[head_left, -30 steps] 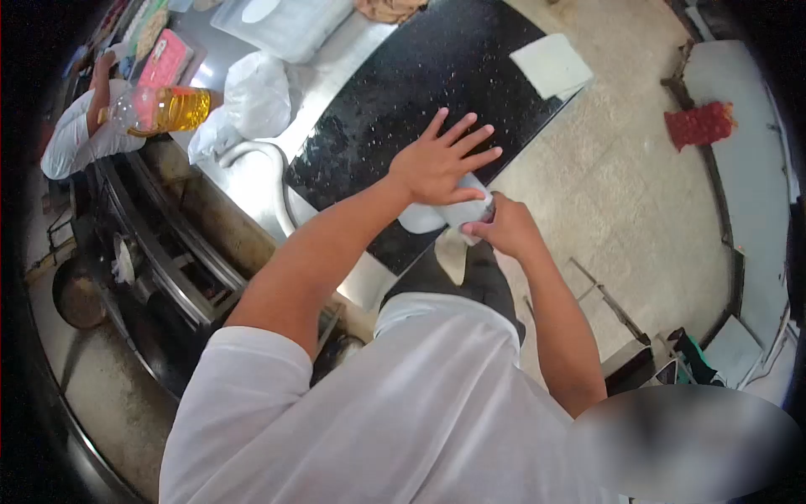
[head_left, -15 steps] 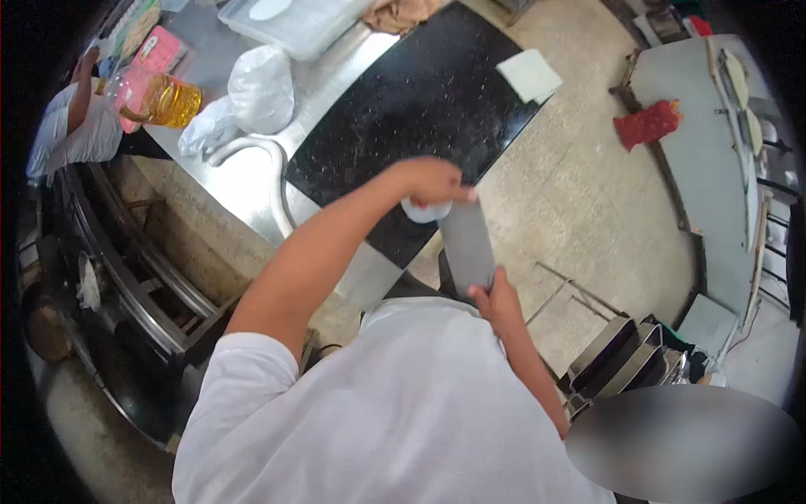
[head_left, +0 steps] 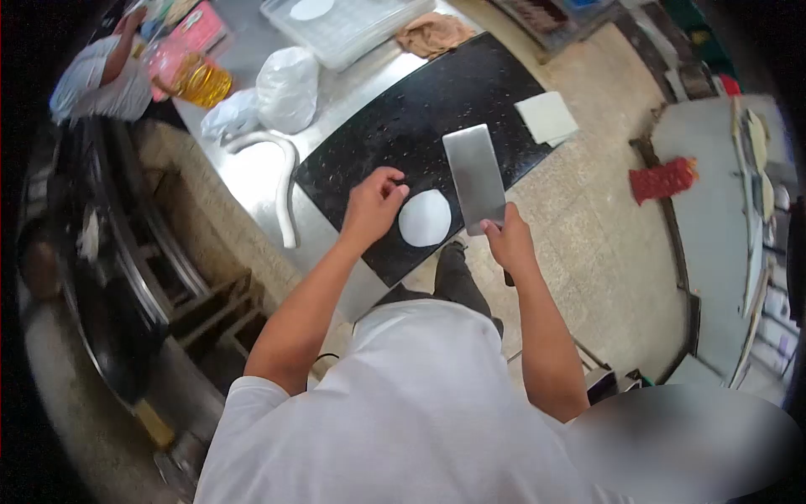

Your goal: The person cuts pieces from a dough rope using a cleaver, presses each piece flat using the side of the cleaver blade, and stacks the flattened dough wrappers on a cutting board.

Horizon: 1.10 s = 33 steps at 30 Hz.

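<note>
Tiled floor (head_left: 579, 197) in pale beige runs along the right side of the room, and one metal desk (head_left: 252, 193) fills the middle and far left. One black slab (head_left: 378, 126), speckled with white bits, covers the right part of the desk. One flat white disc (head_left: 425, 218) lies on the slab at its near end, between the two hands.

The right hand (head_left: 510, 239) grips one broad cleaver (head_left: 476, 178), its blade pointing away over the slab's right side; whether the blade touches the slab, I cannot tell. The left hand (head_left: 374, 208) is just left of the disc, its fingers loosely curled and nothing visible in them.

Left of the slab, one long white roll (head_left: 284, 197) lies bent on the bare metal. Beyond it are two plastic bags (head_left: 288, 91) with whitish contents, one bottle (head_left: 206, 81) of yellow oil and one pink package (head_left: 200, 31), whose white markings are too small to read. Further right, one clear tub (head_left: 344, 42) has a second white disc (head_left: 311, 8) at its far end, beside one brown cloth (head_left: 434, 35). One white square piece (head_left: 546, 118) overhangs the slab's right edge.

One other person (head_left: 113, 80) in a white shirt is at the far left. One red mesh bag (head_left: 663, 181) is at the right.
</note>
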Each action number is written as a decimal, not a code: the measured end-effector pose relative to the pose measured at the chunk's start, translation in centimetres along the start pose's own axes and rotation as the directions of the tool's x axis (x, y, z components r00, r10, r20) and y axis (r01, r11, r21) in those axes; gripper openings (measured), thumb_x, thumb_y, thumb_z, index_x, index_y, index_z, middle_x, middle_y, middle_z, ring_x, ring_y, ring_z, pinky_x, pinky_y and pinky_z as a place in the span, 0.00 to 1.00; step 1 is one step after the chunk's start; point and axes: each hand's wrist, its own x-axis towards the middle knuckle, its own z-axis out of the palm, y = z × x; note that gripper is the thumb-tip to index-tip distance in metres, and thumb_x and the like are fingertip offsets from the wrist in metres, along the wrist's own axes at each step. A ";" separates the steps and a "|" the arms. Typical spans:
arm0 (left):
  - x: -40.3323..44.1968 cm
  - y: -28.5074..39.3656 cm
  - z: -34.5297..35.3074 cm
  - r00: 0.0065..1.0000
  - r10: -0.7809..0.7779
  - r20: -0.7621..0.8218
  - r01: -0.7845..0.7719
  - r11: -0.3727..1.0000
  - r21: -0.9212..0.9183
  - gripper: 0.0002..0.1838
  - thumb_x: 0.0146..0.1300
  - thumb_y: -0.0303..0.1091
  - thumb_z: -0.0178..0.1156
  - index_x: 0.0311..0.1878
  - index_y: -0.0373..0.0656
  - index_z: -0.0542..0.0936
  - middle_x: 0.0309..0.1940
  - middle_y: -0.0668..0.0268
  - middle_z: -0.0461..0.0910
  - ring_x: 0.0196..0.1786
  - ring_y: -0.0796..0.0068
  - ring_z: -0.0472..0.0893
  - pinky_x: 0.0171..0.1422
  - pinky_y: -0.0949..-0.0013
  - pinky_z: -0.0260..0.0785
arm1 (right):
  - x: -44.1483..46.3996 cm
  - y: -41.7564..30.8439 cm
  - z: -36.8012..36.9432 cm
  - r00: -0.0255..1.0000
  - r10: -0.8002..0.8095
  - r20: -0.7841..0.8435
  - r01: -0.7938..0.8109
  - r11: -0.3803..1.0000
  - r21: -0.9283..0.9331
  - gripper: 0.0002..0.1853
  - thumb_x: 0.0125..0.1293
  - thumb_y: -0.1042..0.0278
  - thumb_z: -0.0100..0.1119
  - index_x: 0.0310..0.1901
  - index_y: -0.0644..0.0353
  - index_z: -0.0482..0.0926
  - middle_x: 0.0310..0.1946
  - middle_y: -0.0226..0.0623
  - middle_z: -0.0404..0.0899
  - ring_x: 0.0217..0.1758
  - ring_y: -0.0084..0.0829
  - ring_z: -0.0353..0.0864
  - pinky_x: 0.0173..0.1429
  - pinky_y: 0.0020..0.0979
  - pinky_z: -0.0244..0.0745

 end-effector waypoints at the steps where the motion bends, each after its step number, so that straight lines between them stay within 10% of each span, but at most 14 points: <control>1: -0.9 -1.0 -0.5 0.999 -0.036 -0.019 0.036 0.999 0.017 0.14 0.67 0.32 0.68 0.53 0.38 0.81 0.33 0.65 0.83 0.35 0.78 0.81 0.42 0.71 0.74 | 0.3 -0.3 0.5 1.000 0.016 0.004 -0.016 0.999 0.037 0.20 0.66 0.63 0.67 0.46 0.69 0.69 0.36 0.64 0.83 0.43 0.65 0.84 0.45 0.53 0.78; 6: -6.4 -4.2 -1.7 0.933 -0.184 -0.308 0.131 0.974 -0.184 0.11 0.68 0.32 0.67 0.51 0.39 0.83 0.34 0.67 0.84 0.35 0.78 0.81 0.42 0.71 0.75 | -2.9 -4.0 2.9 0.790 -0.152 0.594 0.137 0.988 0.071 0.21 0.68 0.61 0.65 0.50 0.67 0.68 0.43 0.65 0.82 0.50 0.65 0.82 0.54 0.57 0.75; 12: -8.5 0.6 -0.7 0.975 0.009 -0.224 0.026 0.988 0.154 0.16 0.66 0.28 0.68 0.56 0.41 0.82 0.50 0.59 0.83 0.51 0.63 0.84 0.55 0.66 0.78 | -0.3 -2.2 2.3 0.707 -0.298 0.642 0.280 0.951 0.134 0.21 0.67 0.60 0.67 0.49 0.67 0.70 0.44 0.65 0.82 0.52 0.64 0.82 0.55 0.55 0.75; 14: -7.3 1.5 0.6 0.907 0.361 -0.217 -0.232 0.858 0.459 0.17 0.67 0.32 0.66 0.58 0.44 0.82 0.54 0.55 0.82 0.61 0.53 0.80 0.69 0.53 0.71 | 0.0 -2.6 1.0 0.675 -0.340 0.654 0.365 0.925 0.104 0.20 0.66 0.60 0.67 0.47 0.66 0.72 0.41 0.63 0.83 0.49 0.64 0.83 0.53 0.54 0.76; 18: -6.3 3.3 0.9 0.959 0.273 0.070 -0.253 0.724 0.642 0.19 0.72 0.44 0.60 0.60 0.47 0.82 0.53 0.54 0.84 0.62 0.54 0.80 0.80 0.39 0.54 | -0.6 -4.3 -1.7 0.646 -0.375 0.665 0.426 0.900 0.095 0.18 0.65 0.60 0.68 0.45 0.66 0.74 0.40 0.60 0.84 0.47 0.61 0.84 0.52 0.54 0.77; 21: -4.5 5.5 -0.6 0.933 -0.031 0.359 -0.182 0.820 0.543 0.19 0.71 0.45 0.60 0.60 0.48 0.82 0.47 0.56 0.87 0.54 0.56 0.84 0.79 0.40 0.55 | -1.2 -5.6 -3.4 0.688 -0.307 0.658 0.410 0.912 -0.002 0.17 0.65 0.60 0.67 0.43 0.66 0.75 0.39 0.59 0.84 0.47 0.60 0.84 0.52 0.53 0.77; 27: -1.9 5.8 2.9 0.829 0.497 0.255 -0.548 0.814 0.194 0.11 0.65 0.33 0.68 0.50 0.45 0.87 0.44 0.59 0.88 0.47 0.57 0.87 0.65 0.55 0.75 | -2.3 -1.4 -4.9 0.790 -0.264 0.553 0.265 0.961 0.080 0.18 0.66 0.58 0.67 0.43 0.66 0.76 0.37 0.58 0.85 0.47 0.57 0.86 0.50 0.50 0.78; 33: 2.3 12.9 9.0 0.921 0.241 0.305 -0.184 0.961 -0.204 0.14 0.70 0.32 0.66 0.56 0.40 0.84 0.48 0.64 0.87 0.47 0.77 0.85 0.52 0.70 0.78 | -1.3 4.8 -9.3 0.889 -0.078 0.451 0.019 0.991 0.134 0.18 0.64 0.60 0.71 0.44 0.66 0.77 0.36 0.56 0.85 0.40 0.51 0.87 0.44 0.44 0.79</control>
